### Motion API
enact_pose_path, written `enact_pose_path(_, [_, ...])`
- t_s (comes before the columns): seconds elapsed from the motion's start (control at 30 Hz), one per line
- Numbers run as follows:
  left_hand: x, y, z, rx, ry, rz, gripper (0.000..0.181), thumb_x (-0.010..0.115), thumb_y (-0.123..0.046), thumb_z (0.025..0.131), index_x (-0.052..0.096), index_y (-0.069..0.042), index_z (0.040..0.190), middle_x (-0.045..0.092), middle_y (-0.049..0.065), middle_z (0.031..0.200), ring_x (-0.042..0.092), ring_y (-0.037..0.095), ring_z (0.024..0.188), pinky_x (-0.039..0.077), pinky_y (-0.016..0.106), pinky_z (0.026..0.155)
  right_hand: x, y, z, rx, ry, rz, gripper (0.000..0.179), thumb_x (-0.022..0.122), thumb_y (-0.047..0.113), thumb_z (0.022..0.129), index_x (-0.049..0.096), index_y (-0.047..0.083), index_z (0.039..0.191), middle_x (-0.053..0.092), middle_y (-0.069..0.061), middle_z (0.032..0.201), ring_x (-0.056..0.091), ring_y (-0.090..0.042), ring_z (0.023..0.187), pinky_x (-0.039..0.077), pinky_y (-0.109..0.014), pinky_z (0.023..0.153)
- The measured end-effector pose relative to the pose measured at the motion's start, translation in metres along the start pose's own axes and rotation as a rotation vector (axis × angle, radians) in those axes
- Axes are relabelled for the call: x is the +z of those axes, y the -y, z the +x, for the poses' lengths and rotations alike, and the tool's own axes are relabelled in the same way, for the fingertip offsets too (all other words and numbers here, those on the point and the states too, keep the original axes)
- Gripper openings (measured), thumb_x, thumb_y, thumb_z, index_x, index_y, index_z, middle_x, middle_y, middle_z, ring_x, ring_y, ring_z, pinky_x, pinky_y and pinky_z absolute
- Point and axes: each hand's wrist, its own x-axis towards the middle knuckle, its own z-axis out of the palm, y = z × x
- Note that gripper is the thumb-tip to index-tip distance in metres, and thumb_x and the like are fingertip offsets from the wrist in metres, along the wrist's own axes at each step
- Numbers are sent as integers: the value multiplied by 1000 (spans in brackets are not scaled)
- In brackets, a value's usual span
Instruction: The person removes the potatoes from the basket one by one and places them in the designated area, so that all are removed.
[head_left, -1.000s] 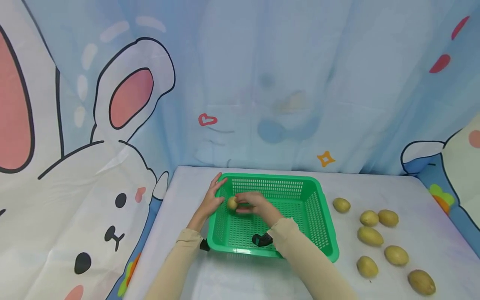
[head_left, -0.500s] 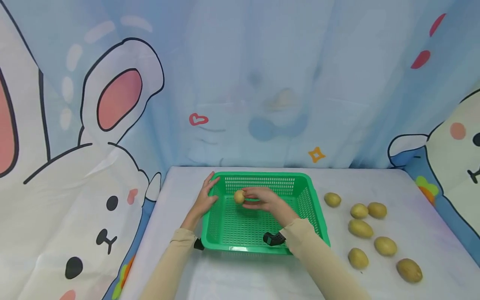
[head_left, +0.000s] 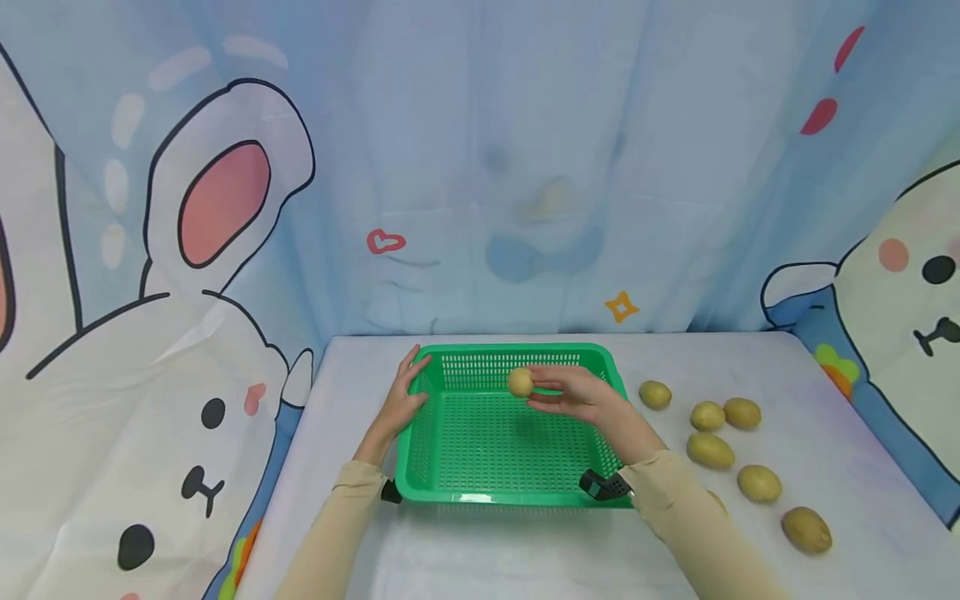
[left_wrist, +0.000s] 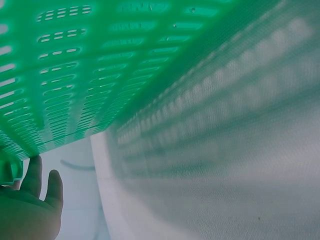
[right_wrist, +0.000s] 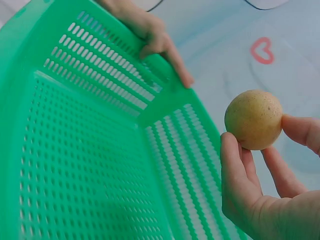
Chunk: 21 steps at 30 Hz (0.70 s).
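My right hand [head_left: 573, 392] pinches a small, round, yellow-brown potato [right_wrist: 253, 120] between thumb and fingertips. In the head view it overlaps the back part of a green plastic basket [head_left: 510, 500], and the right wrist view shows the potato held up beside the basket wall. At the basket's back left corner, my left hand [head_left: 401, 404] holds the rim, thumb on the inner side and other fingers spread along the corner. Two of its fingers [left_wrist: 54, 187] show beyond the perforated wall in the left wrist view.
Right of the basket, several loose potatoes [head_left: 710, 451] lie on the white-covered table [head_left: 525, 554]. One potato [head_left: 717, 500] is mostly hidden by the right sleeve. A blue cartoon curtain [head_left: 465, 167] hangs along the back edge.
My right hand has carried the potato up and to the right from the basket's left side. The left hand keeps its place on the rim, while the head view has shifted slightly.
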Motion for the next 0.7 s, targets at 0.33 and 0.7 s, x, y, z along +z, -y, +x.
enact_pose_path(0.33, [1, 4, 0, 11, -6, 10, 71, 46, 17, 76, 35, 12, 147, 6, 23, 162, 2, 42, 148, 33, 50, 97, -58, 14, -65, -66, -14, 74, 22, 52, 9, 101, 69, 16, 115, 52, -7, 122, 59, -22, 108, 48, -35, 97])
enact_pose_path(0.7, [1, 2, 0, 4, 12, 10, 71, 45, 16, 78, 33, 12, 148, 5, 21, 163, 1, 41, 149, 34, 46, 92, -123, -11, -128, -46, -158, 147, 18, 53, 13, 102, 70, 19, 103, 60, 0, 112, 62, -15, 103, 48, -37, 97])
